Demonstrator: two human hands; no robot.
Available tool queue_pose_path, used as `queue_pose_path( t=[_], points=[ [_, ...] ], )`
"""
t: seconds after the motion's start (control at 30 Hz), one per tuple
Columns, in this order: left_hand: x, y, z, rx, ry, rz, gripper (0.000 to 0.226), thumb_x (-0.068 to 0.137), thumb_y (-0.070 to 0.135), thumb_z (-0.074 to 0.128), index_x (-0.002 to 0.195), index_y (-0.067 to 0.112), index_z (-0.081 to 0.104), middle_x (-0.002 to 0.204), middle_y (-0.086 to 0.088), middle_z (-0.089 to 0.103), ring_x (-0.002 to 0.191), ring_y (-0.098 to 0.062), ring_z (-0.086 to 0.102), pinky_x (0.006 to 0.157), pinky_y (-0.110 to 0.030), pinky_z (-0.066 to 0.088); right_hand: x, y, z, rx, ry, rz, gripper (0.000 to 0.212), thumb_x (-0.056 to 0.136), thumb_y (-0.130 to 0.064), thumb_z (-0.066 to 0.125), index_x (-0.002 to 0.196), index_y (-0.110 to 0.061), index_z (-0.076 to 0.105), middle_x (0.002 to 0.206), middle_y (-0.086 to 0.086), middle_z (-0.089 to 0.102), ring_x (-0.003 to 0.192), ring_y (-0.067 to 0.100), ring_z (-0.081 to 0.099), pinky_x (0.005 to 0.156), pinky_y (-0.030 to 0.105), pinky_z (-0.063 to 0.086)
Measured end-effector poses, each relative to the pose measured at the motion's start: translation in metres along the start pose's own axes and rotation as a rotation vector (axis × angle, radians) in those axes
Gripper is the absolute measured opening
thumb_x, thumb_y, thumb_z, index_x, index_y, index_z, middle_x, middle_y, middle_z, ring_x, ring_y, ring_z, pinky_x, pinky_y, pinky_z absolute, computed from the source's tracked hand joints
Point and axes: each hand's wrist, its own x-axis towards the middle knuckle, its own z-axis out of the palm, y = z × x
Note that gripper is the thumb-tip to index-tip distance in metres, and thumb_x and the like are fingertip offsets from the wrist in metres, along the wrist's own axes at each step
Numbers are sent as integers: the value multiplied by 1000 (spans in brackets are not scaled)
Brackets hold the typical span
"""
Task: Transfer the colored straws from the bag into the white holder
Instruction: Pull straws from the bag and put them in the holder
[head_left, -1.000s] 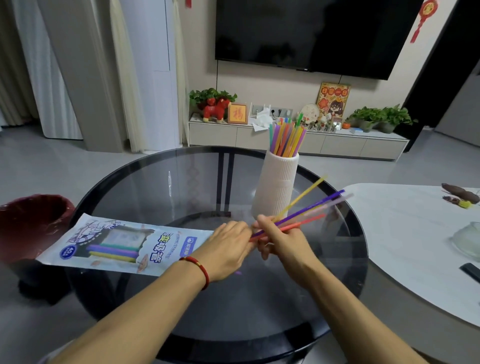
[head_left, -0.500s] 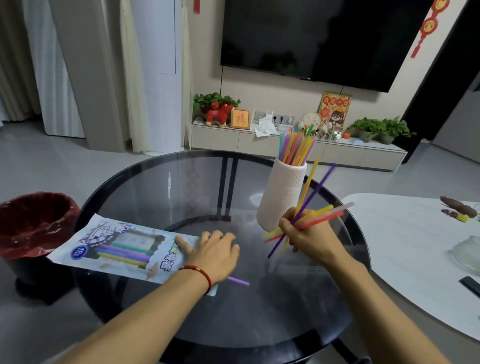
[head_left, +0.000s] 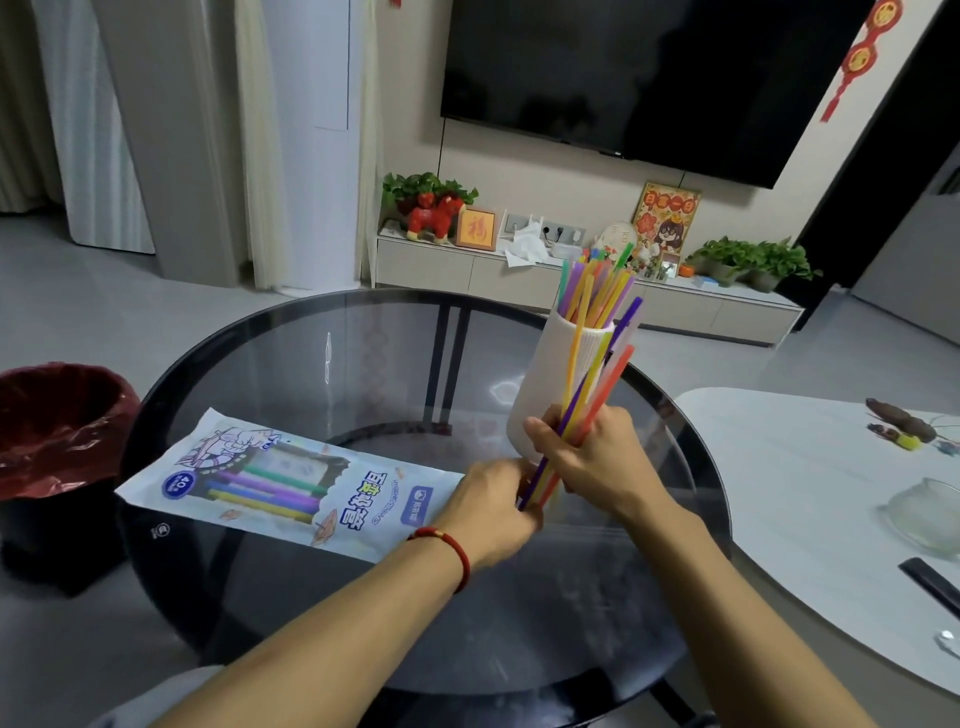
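Right hand (head_left: 597, 462) grips a loose straw bundle (head_left: 587, 395), tilted upright to feed the white holder (head_left: 545, 384) just behind. Left hand (head_left: 493, 512) pinches the lower ends to square them. Bag (head_left: 291, 483) lies flat near tabletop's left edge.

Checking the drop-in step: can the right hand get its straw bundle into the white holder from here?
Probably yes. The right hand grips the bundle upright, right in front of the white holder, whose mouth is open though already crowded with straws. It must lift first.
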Motion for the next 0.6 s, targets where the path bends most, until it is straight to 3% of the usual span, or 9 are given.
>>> queue_pose_path(
  t=[0.07, 0.17, 0.3, 0.37, 0.43, 0.53, 0.6],
  points=[
    [0, 3, 1, -18, 6, -26, 15, 91, 27, 63, 78, 33, 56, 76, 8, 62, 68, -12, 59, 50, -17, 38, -2, 3, 6, 20, 9, 10, 32, 100, -31, 68, 75, -10, 69, 65, 4, 68, 59, 14, 69, 52, 28, 59],
    [0, 4, 3, -26, -19, -48, 10, 91, 25, 63, 87, 33, 58, 76, 10, 60, 63, -9, 56, 49, -18, 39, -12, 12, 18, 19, -24, 16, 27, 101, -30, 67, 82, -11, 69, 67, 0, 66, 64, 12, 70, 53, 25, 61],
    [0, 4, 5, -9, -47, -91, 14, 92, 20, 64, 105, 24, 67, 89, 6, 66, 68, -15, 63, 41, -14, 42, -21, 25, 20, 77, -70, 84, 26, 104, -26, 62, 83, -13, 69, 64, 4, 70, 53, 19, 73, 50, 38, 63],
    [0, 3, 4, -33, -55, -126, 32, 92, 12, 64, 122, 23, 65, 110, 4, 70, 95, -22, 69, 54, -21, 57, -24, 27, 16, 108, -50, 102, 27, 104, -29, 62, 83, -14, 70, 66, 4, 72, 52, 17, 74, 50, 38, 64],
    [-1, 3, 2, -42, -16, -134, 40, 91, 7, 62, 129, 21, 62, 122, 3, 68, 110, -24, 66, 72, -30, 62, -25, 27, 15, 113, -61, 131, 28, 105, -30, 61, 84, -13, 71, 68, 5, 73, 54, 17, 75, 53, 37, 65],
    [-3, 4, -5, -42, 144, -68, 35, 90, 4, 59, 119, 21, 69, 114, 2, 72, 105, -16, 67, 92, -34, 57, -28, 27, 12, 104, -91, 193, 31, 106, -28, 59, 85, -10, 72, 70, 7, 74, 55, 18, 75, 58, 39, 67],
    [-2, 4, -13, -110, 256, -25, 31, 87, 3, 59, 108, 21, 73, 103, 3, 74, 96, -12, 67, 90, -28, 56, -26, 25, 4, 179, -4, 237, 33, 105, -27, 60, 80, -11, 73, 66, 7, 75, 55, 18, 76, 55, 35, 65]
  ],
)
